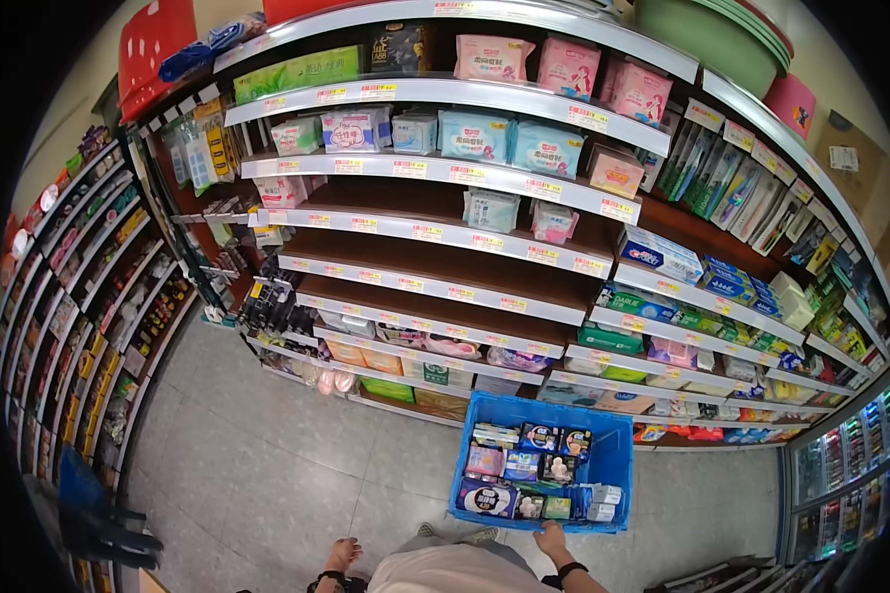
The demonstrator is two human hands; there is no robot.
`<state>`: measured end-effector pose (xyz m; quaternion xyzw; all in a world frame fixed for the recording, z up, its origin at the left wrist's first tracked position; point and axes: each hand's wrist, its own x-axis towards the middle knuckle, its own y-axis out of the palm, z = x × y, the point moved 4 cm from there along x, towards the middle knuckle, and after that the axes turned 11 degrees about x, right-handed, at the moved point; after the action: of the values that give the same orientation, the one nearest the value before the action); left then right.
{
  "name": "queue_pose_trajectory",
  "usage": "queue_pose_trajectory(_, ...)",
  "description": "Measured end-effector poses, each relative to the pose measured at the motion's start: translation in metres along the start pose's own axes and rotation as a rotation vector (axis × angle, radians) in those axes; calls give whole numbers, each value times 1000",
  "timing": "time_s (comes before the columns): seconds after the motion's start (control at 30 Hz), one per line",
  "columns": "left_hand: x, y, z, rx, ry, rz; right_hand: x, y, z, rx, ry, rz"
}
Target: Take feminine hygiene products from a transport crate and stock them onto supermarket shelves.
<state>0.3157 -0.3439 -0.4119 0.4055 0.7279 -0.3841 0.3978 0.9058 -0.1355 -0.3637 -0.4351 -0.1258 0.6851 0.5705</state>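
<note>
A blue plastic crate [617, 445] stands before me by the foot of the shelves. Inside it are several packs of sanitary pads, among them a dark blue pack [487, 498], a pink pack [483, 461] and a black pack [558, 468]. Small white boxes [605, 502] fill its near right corner. My right hand [550, 539] is at the near rim of the crate; whether the fingers grip it is unclear. Away to the left, my left hand [346, 553] hangs over the floor, holding nothing, its fingers loosely curled.
Shelving [430, 230] curves ahead, with light blue pad packs [475, 136] and pink packs [493, 58] higher up. Toothpaste boxes [660, 256] line the right section. A blue chair-like object [89, 497] is at the left. A glass-fronted cooler [845, 459] stands far right.
</note>
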Motion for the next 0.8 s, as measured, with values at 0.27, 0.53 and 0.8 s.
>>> queue_pose_trajectory(0.27,13,-26,20,143,-69,-23,-23,8,12,-132,94,39)
queue_pose_trajectory(0.53,26,-28,-6,154,-25,15,-31,16,24,-153,30,-137)
queue_pose_trajectory(0.8,29,-14,-32,123,54,45,-18,9,33,-251,143,-58)
